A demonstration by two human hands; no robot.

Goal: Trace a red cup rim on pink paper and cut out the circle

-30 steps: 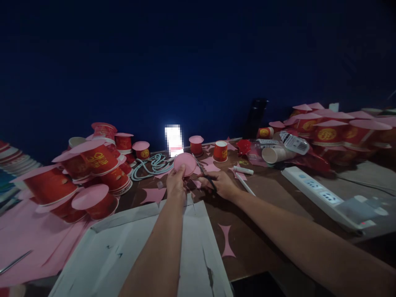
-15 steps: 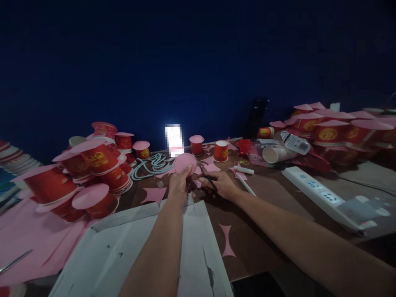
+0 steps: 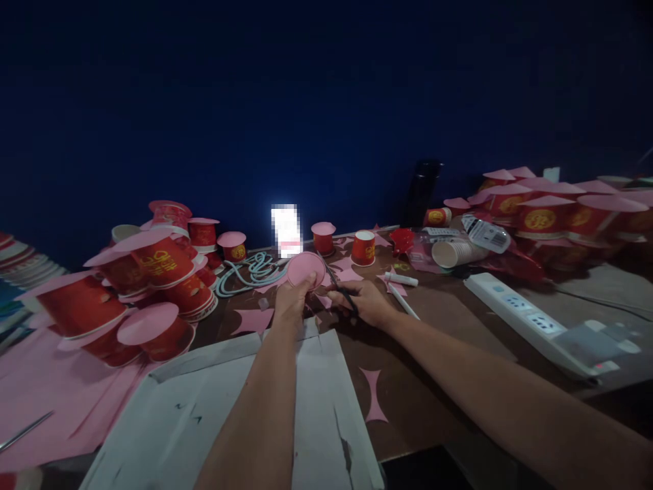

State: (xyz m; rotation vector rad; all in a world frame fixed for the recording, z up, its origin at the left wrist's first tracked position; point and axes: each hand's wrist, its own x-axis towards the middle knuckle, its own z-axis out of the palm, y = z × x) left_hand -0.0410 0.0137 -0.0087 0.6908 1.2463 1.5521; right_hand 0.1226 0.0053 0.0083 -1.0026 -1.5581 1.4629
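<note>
My left hand (image 3: 290, 304) is closed on a paper cup capped with a round pink paper disc (image 3: 305, 269), holding it up with the disc facing me. My right hand (image 3: 363, 303) grips dark scissors (image 3: 337, 282), whose blades point up-left and touch the disc's right edge. Both hands hover over the brown table (image 3: 433, 381), just beyond a flat white cardboard box (image 3: 224, 415). Pink paper offcuts (image 3: 375, 395) lie around them.
A heap of red cups with pink lids (image 3: 137, 286) lies at left on pink paper sheets (image 3: 45, 401). More capped cups (image 3: 556, 211) are at right, behind a white power strip (image 3: 530, 320). A coiled cable (image 3: 252, 271), a lit phone (image 3: 286, 230), a glue tube (image 3: 400, 279) and stacked plain cups (image 3: 456, 254) sit further back.
The pink-capped cup has turned slightly in my left hand, and the thumb has shifted on the disc. The scissors stay at its right edge.
</note>
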